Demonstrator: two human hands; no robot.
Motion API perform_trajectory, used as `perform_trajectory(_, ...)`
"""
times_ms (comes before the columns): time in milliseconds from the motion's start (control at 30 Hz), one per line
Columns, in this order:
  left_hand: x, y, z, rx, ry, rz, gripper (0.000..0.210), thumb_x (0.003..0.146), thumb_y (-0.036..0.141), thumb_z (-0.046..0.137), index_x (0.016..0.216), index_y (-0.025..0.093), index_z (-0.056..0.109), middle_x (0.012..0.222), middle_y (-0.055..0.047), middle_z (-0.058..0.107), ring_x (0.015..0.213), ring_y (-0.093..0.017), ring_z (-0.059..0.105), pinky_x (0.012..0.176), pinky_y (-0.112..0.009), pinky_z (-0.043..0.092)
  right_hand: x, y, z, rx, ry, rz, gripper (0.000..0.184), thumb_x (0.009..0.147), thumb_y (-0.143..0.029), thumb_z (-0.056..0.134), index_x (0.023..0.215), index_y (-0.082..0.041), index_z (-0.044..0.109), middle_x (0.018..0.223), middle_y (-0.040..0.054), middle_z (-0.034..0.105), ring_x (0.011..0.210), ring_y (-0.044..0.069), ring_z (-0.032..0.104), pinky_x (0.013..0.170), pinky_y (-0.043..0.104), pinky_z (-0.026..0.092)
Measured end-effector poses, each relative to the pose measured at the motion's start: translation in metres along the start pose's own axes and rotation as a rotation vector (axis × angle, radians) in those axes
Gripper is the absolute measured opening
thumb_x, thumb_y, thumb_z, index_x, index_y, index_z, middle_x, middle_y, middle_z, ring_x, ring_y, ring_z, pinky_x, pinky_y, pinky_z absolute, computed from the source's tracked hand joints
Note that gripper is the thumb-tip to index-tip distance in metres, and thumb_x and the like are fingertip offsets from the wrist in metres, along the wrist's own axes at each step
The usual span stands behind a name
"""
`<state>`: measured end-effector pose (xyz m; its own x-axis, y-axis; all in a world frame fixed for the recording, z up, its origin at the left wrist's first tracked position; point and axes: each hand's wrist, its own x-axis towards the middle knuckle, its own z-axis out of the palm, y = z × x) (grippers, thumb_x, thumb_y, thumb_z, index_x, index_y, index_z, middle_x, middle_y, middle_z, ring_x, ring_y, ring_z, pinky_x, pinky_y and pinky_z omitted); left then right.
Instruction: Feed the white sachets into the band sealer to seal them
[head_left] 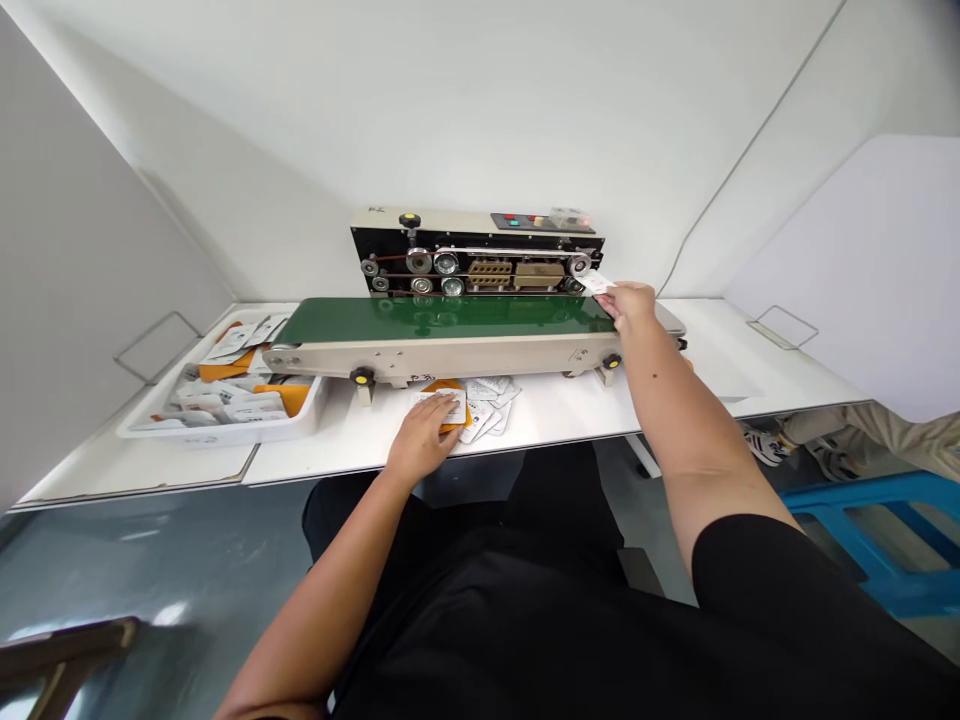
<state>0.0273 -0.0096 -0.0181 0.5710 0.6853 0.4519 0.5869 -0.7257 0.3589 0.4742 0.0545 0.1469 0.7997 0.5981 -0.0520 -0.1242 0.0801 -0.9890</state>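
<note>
My right hand (631, 304) pinches a small white sachet (598, 282) at the right end of the band sealer (517, 272). The sachet's far edge is by the sealer's right-hand rollers. Below the green conveyor belt (345, 318), my left hand (422, 436) grips a white sachet (454, 408) with its fingers over the top and thumb at the near side. Orange packets (448, 385) show under and around that sachet. Just right of the left hand, several white sachets (491, 410) lie in a loose, overlapping pile on the white table.
On the left, a white plastic bin (225, 432) holds many white and orange sachets, partly beneath the conveyor's left end. White panels enclose both sides. A blue stool (885, 530) and another person's legs (885, 440) are at right. Black knobs (363, 377) stick out from the conveyor front.
</note>
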Motion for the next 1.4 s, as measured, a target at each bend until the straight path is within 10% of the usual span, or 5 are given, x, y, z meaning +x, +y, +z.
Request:
perform_trajectory(167, 0.000, 0.000, 0.000, -0.028, 0.015, -0.002, 0.047, 0.098, 0.040, 0.066, 0.140, 0.019, 0.068, 0.151, -0.015, 0.066, 0.145, -0.037, 0.058, 0.126, -0.061, 0.042, -0.013, 0.002, 0.015, -0.093, -0.182, 0.010, 0.010, 0.087, -0.006, 0.067, 0.093, -0.014, 0.064, 0.079, 0.0039, 0.071, 0.073, 0.013, 0.071, 0.063, 0.021, 0.062)
perform_trajectory(333, -0.003, 0.000, -0.002, -0.118, 0.053, -0.005, 0.032, 0.100, 0.028, 0.059, 0.127, 0.022, 0.075, 0.141, -0.012, 0.073, 0.138, -0.033, 0.064, 0.125, -0.061, 0.042, -0.091, 0.052, 0.011, -0.342, 0.019, -0.690, 0.026, 0.095, -0.022, 0.056, 0.115, -0.019, 0.072, 0.109, 0.0082, 0.068, 0.101, 0.019, 0.066, 0.095, 0.037, 0.060)
perform_trajectory(600, -0.005, 0.003, -0.003, -0.067, 0.000, 0.015, 0.045, 0.095, 0.033, 0.072, 0.140, 0.024, 0.069, 0.151, -0.013, 0.066, 0.141, -0.034, 0.062, 0.130, -0.068, 0.028, -0.230, 0.178, 0.017, -0.796, -0.836, -0.919, 0.048, 0.097, -0.037, 0.065, 0.144, -0.025, 0.069, 0.148, 0.0113, 0.064, 0.142, 0.037, 0.052, 0.121, 0.058, 0.042)
perform_trajectory(900, -0.011, -0.009, -0.005, -0.180, 0.246, 0.040, 0.032, 0.100, 0.020, 0.059, 0.126, 0.026, 0.078, 0.135, -0.010, 0.070, 0.129, -0.027, 0.064, 0.118, -0.054, 0.048, -0.224, 0.183, 0.021, -0.954, -0.904, -0.882, 0.052, 0.102, -0.046, 0.061, 0.149, -0.024, 0.066, 0.161, 0.0083, 0.056, 0.155, 0.037, 0.041, 0.128, 0.059, 0.035)
perform_trajectory(1400, -0.010, -0.015, -0.007, -0.505, 0.405, -0.442, 0.028, 0.101, 0.034, 0.057, 0.114, 0.023, 0.079, 0.114, -0.007, 0.078, 0.107, -0.023, 0.073, 0.102, -0.040, 0.060, -0.227, 0.184, 0.017, -0.897, -0.873, -0.869, 0.052, 0.099, -0.045, 0.063, 0.146, -0.023, 0.067, 0.158, 0.0107, 0.058, 0.154, 0.040, 0.039, 0.126, 0.065, 0.036)
